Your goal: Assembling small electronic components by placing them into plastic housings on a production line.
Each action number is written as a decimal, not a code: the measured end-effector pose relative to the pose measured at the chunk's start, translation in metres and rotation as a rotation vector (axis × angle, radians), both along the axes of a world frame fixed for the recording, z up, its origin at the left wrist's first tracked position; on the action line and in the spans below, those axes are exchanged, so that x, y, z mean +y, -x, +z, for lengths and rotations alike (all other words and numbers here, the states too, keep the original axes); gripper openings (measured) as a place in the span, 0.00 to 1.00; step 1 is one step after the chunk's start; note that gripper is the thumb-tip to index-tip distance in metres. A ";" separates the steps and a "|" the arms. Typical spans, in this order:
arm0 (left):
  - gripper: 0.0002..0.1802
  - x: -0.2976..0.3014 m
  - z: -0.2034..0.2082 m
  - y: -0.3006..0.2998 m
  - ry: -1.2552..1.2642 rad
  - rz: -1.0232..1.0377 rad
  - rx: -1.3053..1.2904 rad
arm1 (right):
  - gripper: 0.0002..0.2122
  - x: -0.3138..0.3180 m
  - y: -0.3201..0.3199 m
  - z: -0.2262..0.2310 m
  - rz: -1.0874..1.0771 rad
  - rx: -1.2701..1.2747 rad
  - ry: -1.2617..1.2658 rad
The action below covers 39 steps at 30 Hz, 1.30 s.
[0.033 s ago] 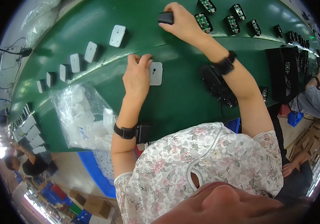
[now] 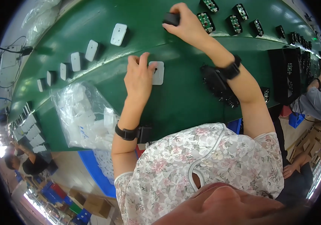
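Note:
My right hand [image 2: 186, 24], at the far side of the green table [image 2: 183, 101], is closed on a small black plastic case [image 2: 171, 18]. A white rounded cover [image 2: 158, 77] with a dark mark near its middle lies flat in front of me. Beside it is my left hand [image 2: 138, 77], fingers apart, with its thumb over the cover's left edge. Whether the thumb presses on it I cannot tell. Just beyond my right hand sits an open black case with a green circuit board [image 2: 206, 22].
White covered cases [image 2: 118, 35] form a curved row at the left. A clear bag of white parts [image 2: 81, 116] lies nearer. Several board-filled cases [image 2: 234, 24] stand far right, and a black pile of parts [image 2: 218, 84] lies under my right forearm. Other people sit at both sides.
My left hand has spread its fingers a little, and its thumb has come over the white cover's edge. My right hand has shifted slightly right with the black case.

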<state>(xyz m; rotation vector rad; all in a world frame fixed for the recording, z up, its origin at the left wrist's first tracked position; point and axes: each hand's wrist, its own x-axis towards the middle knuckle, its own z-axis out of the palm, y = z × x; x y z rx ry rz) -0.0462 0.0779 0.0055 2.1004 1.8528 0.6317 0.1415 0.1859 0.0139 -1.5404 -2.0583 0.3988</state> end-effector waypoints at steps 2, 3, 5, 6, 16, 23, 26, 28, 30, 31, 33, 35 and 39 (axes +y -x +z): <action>0.23 -0.016 -0.006 0.001 -0.067 -0.030 0.031 | 0.20 -0.027 -0.005 -0.003 0.073 0.524 0.035; 0.28 -0.021 -0.008 -0.002 -0.141 -0.079 0.053 | 0.20 -0.039 -0.016 -0.005 0.078 0.530 0.044; 0.31 -0.026 -0.008 -0.006 -0.111 -0.093 0.070 | 0.19 -0.066 -0.031 0.002 0.079 0.335 0.122; 0.30 -0.028 -0.009 -0.005 -0.153 -0.133 0.013 | 0.18 -0.074 -0.036 0.005 0.083 0.162 0.070; 0.31 -0.033 -0.018 0.009 -0.218 -0.248 -0.374 | 0.18 -0.106 -0.013 0.012 0.374 0.158 -0.036; 0.30 -0.038 -0.025 0.021 -0.179 -0.270 -0.369 | 0.17 -0.109 0.007 0.001 0.426 0.088 -0.031; 0.30 -0.037 -0.025 0.021 -0.184 -0.306 -0.285 | 0.17 -0.111 0.008 0.000 0.411 0.022 -0.016; 0.30 -0.037 -0.023 0.021 -0.159 -0.307 -0.261 | 0.17 -0.113 0.011 -0.003 0.401 -0.016 -0.080; 0.30 -0.039 -0.023 0.021 -0.189 -0.304 -0.192 | 0.17 -0.117 0.015 -0.005 0.393 -0.046 -0.117; 0.30 -0.040 -0.022 0.020 -0.183 -0.307 -0.195 | 0.17 -0.117 0.015 -0.006 0.385 -0.069 -0.167; 0.29 -0.040 -0.020 0.017 -0.211 -0.317 -0.054 | 0.18 -0.116 0.012 -0.014 0.384 -0.084 -0.216; 0.29 -0.041 -0.024 0.017 -0.236 -0.304 -0.047 | 0.18 -0.114 0.010 -0.013 0.389 -0.103 -0.272; 0.31 -0.037 -0.025 0.000 -0.301 -0.216 -0.044 | 0.19 -0.084 -0.004 -0.004 0.500 0.044 0.021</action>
